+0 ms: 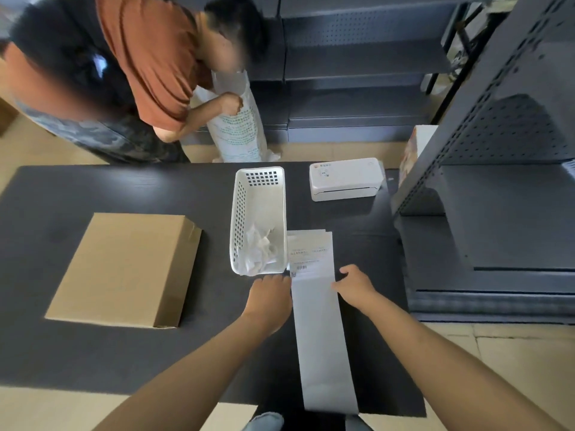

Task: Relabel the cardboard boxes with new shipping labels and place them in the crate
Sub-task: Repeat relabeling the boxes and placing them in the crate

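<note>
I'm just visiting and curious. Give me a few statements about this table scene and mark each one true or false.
1. The cardboard box lies closed on the table, left of the white basket. True.
2. The basket is empty. False: crumpled paper scraps lie in it.
3. Both hands are at the label strip, the left hand on its left edge and the right hand on its right edge. True.
4. A hand rests on the box. False: neither hand touches it.
5. The white label printer sits on the box. False: it stands on the table, beyond the basket.
</note>
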A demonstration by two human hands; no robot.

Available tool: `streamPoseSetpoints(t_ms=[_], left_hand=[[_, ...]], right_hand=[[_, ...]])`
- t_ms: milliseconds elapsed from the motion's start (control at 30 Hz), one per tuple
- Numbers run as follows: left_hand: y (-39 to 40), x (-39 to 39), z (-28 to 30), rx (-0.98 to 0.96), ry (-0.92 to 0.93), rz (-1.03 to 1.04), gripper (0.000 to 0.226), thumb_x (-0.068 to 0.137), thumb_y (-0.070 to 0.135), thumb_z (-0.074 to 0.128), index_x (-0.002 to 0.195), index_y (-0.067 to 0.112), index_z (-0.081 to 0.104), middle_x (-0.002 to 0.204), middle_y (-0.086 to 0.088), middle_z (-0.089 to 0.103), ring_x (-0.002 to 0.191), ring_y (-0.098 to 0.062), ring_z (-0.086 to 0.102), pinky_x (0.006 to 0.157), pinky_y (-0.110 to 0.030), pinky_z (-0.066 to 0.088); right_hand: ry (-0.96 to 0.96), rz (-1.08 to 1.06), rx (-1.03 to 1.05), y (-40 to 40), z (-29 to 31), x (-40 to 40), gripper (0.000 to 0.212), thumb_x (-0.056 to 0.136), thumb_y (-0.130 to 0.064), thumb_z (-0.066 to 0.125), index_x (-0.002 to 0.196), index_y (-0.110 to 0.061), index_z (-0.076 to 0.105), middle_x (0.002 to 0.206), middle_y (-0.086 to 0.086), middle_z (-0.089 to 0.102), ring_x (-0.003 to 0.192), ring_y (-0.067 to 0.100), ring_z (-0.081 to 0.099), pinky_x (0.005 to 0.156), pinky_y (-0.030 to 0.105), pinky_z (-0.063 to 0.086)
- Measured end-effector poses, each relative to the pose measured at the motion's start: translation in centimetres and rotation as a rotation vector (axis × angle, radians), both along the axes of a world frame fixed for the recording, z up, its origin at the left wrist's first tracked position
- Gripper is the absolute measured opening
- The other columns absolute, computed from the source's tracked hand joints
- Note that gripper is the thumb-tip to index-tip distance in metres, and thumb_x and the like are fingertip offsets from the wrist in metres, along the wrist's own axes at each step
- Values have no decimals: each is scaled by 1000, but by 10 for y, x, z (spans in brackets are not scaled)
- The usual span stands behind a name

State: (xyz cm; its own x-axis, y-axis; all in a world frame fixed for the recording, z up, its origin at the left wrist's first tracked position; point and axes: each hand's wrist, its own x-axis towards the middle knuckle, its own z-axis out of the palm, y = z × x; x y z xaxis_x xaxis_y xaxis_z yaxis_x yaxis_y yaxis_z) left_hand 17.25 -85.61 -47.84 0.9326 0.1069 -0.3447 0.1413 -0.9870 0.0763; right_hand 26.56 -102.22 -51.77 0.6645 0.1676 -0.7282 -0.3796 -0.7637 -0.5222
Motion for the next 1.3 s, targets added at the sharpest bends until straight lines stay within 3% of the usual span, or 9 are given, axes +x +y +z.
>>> streamPoseSetpoints(t_ms=[200, 300, 433, 567, 767, 900, 1067, 1300], left_hand=[[13, 15, 1, 10, -10, 74, 21, 92, 14, 40, 106, 12, 56, 103, -4, 58, 90, -22, 57, 74, -30, 43], [13, 14, 5, -25, 11, 118, 19, 91, 14, 39, 100, 12, 56, 97, -4, 58, 81, -22, 58, 68, -30, 47], [-1, 11, 10, -8, -49, -5, 19, 94, 19, 37, 101, 14, 54, 95, -1, 58, 79, -18, 55, 69, -32, 51], [-19, 14, 14, -7, -187, -119, 26, 98, 29, 36, 113, 16, 53, 110, -1, 54, 97, -19, 52, 83, -31, 48], [-36, 17, 15, -8, -137, -252, 43, 99, 44, 34, 132, 19, 44, 136, -2, 46, 123, -24, 42, 107, -38, 30], [-39, 13, 16, 39, -128, -325, 40, 100, 43, 32, 127, 19, 48, 129, -2, 52, 118, -24, 47, 105, -38, 30], [-40, 11, 21, 46, -110, -368, 36, 101, 37, 30, 118, 16, 54, 115, -4, 59, 104, -23, 54, 97, -36, 35], [-41, 8, 21, -73, -34, -329, 33, 100, 36, 34, 113, 15, 57, 107, -4, 63, 96, -22, 56, 91, -34, 40]], right_hand=[[156, -63, 156, -6, 8, 2, 29, 83, -8, 65, 111, -14, 62, 98, -1, 66, 85, 12, 63, 62, 20, 48], [227, -43, 219, -12, 14, 0, 16, 89, -10, 59, 100, -18, 66, 98, -1, 69, 85, 12, 64, 68, 22, 50], [273, -39, 282, -19, 19, -3, 19, 89, -10, 58, 103, -16, 68, 103, 4, 71, 88, 16, 65, 83, 28, 54], [284, -61, 323, -24, 24, -7, 20, 90, -10, 58, 106, -15, 68, 105, 6, 71, 92, 18, 66, 87, 29, 54], [265, -129, 380, -29, 32, -17, 33, 95, -13, 57, 128, -10, 56, 120, 10, 62, 108, 22, 61, 93, 33, 53], [226, -108, 392, -34, 37, -26, 32, 96, -15, 56, 128, -12, 57, 123, 7, 61, 109, 19, 60, 88, 27, 54], [165, -20, 372, -35, 42, -33, 17, 97, -18, 55, 108, -22, 67, 109, -3, 67, 98, 11, 64, 68, 15, 52], [30, 125, 266, -34, 43, -40, 14, 93, -21, 61, 89, -32, 68, 104, -2, 68, 99, 12, 62, 77, 18, 50]])
